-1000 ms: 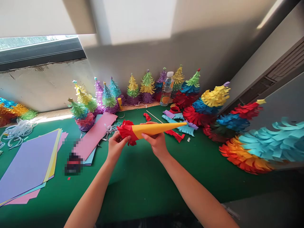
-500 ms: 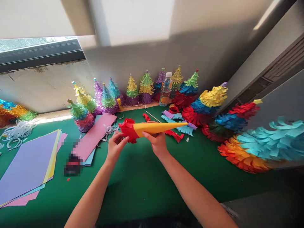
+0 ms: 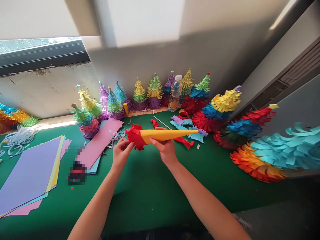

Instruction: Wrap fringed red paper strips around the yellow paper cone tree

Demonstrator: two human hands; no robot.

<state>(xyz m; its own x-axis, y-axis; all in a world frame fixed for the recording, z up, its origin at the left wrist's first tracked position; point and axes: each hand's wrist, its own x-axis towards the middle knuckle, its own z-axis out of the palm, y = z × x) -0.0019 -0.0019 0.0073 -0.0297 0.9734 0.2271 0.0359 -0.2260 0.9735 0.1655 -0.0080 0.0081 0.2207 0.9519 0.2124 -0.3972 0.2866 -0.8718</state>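
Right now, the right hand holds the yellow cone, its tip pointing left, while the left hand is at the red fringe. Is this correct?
Not quite: in the head view, the yellow cone points right, not left. The right hand holds it, and the left hand is at the red fringe.

The window point(image 3: 22, 46) has a dark frame point(image 3: 45, 56). Above the window: a pale panel point(image 3: 40, 16). Below the window: chipped wall point(image 3: 45, 90), a sunlit ledge point(image 3: 57, 124) and a green surface point(image 3: 155, 200). Right of the window: wall with sunlight and shadow. Far right of the window: a grey panel point(image 3: 300, 103) beneath a slotted strip point(image 3: 295, 71).
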